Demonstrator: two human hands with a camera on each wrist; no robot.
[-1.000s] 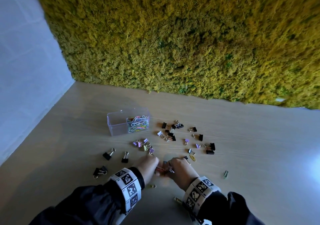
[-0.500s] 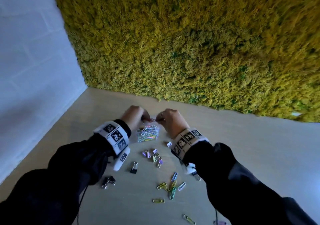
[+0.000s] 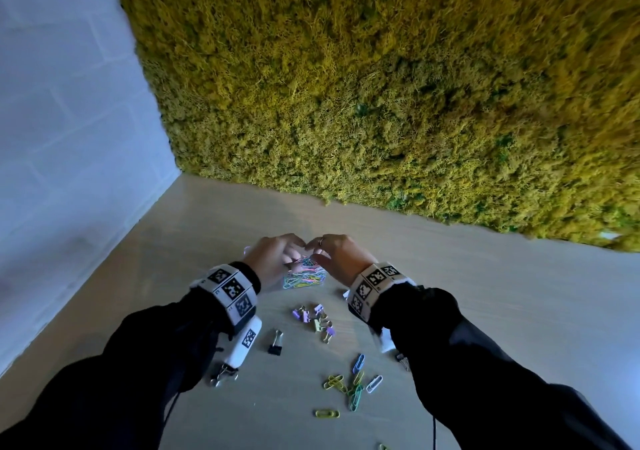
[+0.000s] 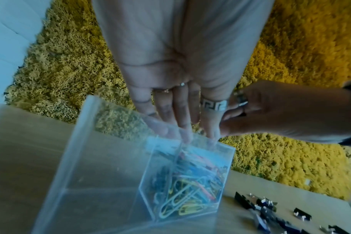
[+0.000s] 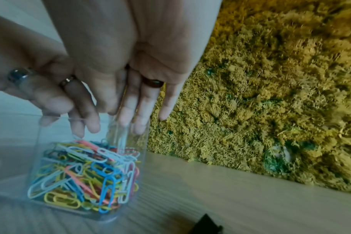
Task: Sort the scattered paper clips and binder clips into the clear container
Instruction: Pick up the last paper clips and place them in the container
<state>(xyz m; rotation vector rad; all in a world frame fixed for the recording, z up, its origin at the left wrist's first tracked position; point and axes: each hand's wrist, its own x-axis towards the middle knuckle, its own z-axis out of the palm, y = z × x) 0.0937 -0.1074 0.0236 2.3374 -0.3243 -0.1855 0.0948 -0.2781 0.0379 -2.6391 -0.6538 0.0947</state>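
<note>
The clear container [image 4: 102, 158] stands on the wooden table; its right compartment holds a heap of coloured paper clips [image 4: 190, 190], its left compartment shows nothing inside. My left hand [image 4: 182, 131] hangs over it, fingers straight and pointing down at the rim, holding nothing. My right hand [image 5: 134, 120] is beside it, fingers also straight above the paper clips [image 5: 86, 177]. In the head view both hands [image 3: 277, 259] [image 3: 337, 259] meet over the container [image 3: 304, 278], hiding most of it.
Nearer me lie pastel binder clips [image 3: 317, 319], a black binder clip [image 3: 275, 342], and several loose paper clips [image 3: 353, 380]. More black binder clips [image 4: 266, 207] lie right of the container. A moss wall [image 3: 381, 103] closes the back, a white wall [image 3: 69, 138] the left.
Both hands rose from the near table to the container, pinching paper clips between them. Their fingers have now straightened above the right compartment and hold nothing.
</note>
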